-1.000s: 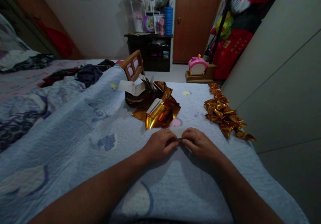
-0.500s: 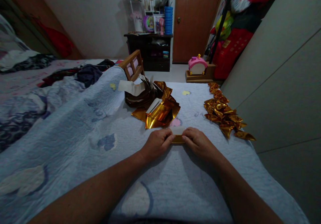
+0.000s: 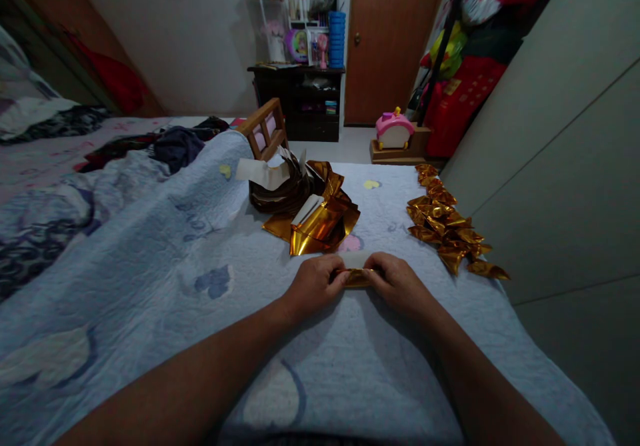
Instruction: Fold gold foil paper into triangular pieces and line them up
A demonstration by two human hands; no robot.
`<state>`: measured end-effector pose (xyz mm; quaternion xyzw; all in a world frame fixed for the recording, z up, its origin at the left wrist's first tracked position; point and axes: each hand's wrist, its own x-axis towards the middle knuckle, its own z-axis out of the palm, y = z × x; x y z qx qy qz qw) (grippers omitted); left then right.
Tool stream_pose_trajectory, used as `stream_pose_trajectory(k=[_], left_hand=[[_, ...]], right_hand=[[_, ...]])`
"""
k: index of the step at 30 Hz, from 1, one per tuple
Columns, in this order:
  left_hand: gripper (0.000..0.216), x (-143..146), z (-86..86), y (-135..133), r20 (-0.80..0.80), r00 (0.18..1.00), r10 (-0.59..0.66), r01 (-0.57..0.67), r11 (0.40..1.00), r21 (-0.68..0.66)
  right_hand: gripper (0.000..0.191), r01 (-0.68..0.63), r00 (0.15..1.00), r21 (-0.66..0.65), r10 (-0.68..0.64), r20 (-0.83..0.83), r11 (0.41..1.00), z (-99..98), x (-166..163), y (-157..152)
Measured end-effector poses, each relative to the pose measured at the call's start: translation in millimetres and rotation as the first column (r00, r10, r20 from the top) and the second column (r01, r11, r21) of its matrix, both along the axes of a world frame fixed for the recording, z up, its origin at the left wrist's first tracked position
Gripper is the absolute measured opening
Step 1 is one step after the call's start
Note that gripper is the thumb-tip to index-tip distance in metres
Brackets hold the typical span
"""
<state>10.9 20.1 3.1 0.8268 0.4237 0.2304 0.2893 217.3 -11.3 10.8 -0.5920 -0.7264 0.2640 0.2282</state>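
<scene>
Between my two hands is a sheet of gold foil paper, its near edge folded into a narrow gold band and its pale back showing beyond. My left hand pinches the band's left end between thumb and fingers. At the right end, my right hand grips it the same way. Just beyond my hands lies a pile of loose gold foil sheets, next to a thick curved stack of paper. Folded gold foil pieces are heaped along the bed's right side.
A pale blue quilt with heart shapes covers the bed under my arms. Close on the right rises a pale cabinet. Past the bed's far end stand a pink toy, a dark shelf unit and a wooden door.
The gold band between my hands has curled, and more of its shiny side shows. My thumbs have shifted slightly along it; the piles lie as before.
</scene>
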Motion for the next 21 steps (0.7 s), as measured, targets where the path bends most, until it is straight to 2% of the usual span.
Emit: stream_pose_trajectory(k=[21], left_hand=[[0.011, 0.2, -1.6, 1.1, 0.040, 0.999, 0.029, -0.028, 1.000, -0.012]], right_hand=[[0.012, 0.007, 1.000, 0.000, -0.007, 0.001, 1.000, -0.2, -0.7, 0.2]])
